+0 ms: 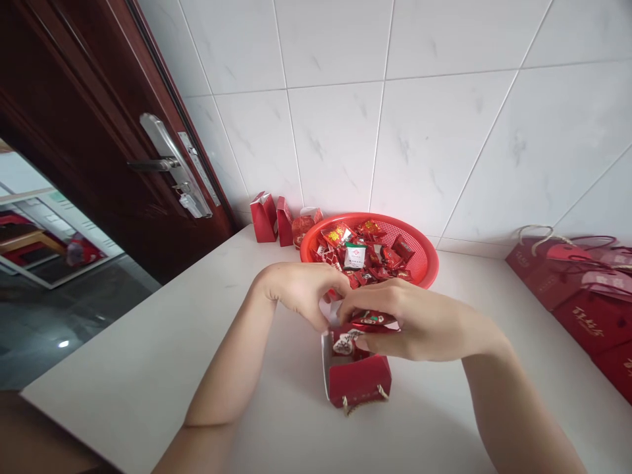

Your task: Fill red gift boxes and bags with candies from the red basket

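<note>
A small red gift box (359,380) with a twisted rope handle stands open on the white table (276,408), with wrapped pieces inside. Over its opening, my right hand (409,320) curls around a red wrapped candy (374,318). My left hand (310,289) is bent at the box's far left corner, its fingers closed near a pale flap; what they grip is too small to make out. Just behind both hands sits a red plastic basket (430,255) filled with red wrapped candies and a white packet (354,255).
Small red boxes (264,217) stand against the tiled wall (336,145) at the back left. Several red paper bags (577,316) with handles line the right side. A dark wooden door (93,112) with a metal handle is at the left, beyond the table edge.
</note>
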Demonstrator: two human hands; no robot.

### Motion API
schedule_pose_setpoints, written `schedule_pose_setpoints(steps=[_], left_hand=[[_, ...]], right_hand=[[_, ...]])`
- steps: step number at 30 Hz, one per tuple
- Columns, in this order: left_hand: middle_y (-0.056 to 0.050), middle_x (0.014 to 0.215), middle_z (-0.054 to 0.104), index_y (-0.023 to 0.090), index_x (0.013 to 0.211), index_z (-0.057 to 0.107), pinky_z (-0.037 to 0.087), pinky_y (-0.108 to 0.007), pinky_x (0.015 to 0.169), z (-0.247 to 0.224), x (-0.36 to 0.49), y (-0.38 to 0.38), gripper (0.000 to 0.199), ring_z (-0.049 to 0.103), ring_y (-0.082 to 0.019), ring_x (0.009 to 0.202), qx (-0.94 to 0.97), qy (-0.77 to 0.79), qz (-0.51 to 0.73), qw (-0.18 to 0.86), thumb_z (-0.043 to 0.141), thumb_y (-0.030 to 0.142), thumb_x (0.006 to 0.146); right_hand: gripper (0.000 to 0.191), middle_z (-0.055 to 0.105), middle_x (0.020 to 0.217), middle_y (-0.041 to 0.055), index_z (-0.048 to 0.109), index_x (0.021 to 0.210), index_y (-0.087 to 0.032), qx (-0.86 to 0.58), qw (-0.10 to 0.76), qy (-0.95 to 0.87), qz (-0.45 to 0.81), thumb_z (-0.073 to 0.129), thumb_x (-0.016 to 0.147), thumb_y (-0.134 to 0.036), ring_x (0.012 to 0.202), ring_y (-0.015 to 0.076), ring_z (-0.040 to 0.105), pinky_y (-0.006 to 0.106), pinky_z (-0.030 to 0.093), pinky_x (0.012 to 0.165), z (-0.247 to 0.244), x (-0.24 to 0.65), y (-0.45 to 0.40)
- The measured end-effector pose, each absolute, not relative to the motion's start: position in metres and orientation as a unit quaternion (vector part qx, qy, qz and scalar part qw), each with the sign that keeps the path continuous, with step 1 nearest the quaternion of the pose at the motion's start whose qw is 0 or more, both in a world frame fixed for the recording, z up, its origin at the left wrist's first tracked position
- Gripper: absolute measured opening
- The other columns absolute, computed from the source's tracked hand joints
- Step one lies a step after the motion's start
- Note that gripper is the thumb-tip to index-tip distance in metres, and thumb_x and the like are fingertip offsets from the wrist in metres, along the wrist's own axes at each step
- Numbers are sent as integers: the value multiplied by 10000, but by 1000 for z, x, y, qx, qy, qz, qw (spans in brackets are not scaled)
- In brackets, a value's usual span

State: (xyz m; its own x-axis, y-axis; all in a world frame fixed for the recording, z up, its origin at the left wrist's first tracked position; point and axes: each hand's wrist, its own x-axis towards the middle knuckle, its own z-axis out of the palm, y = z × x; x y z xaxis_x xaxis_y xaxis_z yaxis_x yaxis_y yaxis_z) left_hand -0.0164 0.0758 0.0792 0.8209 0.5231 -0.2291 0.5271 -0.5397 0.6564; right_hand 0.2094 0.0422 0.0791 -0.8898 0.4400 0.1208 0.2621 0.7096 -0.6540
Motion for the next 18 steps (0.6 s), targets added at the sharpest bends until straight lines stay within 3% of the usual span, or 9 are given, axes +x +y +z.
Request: schedule_pose_setpoints(steps=[7, 13, 18], left_hand=[[10, 941, 724, 182, 943, 696, 501, -260, 792, 78, -16, 76, 252, 646, -183, 891, 858, 269, 22, 437, 777, 220, 707], [14, 908, 679, 166, 868, 695, 444, -211, 668, 83, -11, 75, 296, 624, -167, 833, 878, 328, -30, 346, 817, 145, 599], [-1, 931, 662, 186, 976, 729, 431, -226, 685, 85, -10, 77, 330, 606, -172, 829, 886, 323, -58, 326, 796, 230, 656]], right_hand=[[236, 685, 884, 10, 662, 1092, -181, -209, 235, -853, 416, 720, 911, -321, 730, 125, 601, 227, 447, 602, 80, 207, 48], [203, 525, 634, -63, 674, 1010, -182, -208, 96, -887, 401, 712, 913, -357, 528, 83, 447, 228, 330, 499, 75, 201, 50], [153, 503, 602, -57, 637, 913, -205, -281, 39, -895, 345, 704, 891, -342, 532, 107, 457, 242, 295, 467, 76, 209, 50]])
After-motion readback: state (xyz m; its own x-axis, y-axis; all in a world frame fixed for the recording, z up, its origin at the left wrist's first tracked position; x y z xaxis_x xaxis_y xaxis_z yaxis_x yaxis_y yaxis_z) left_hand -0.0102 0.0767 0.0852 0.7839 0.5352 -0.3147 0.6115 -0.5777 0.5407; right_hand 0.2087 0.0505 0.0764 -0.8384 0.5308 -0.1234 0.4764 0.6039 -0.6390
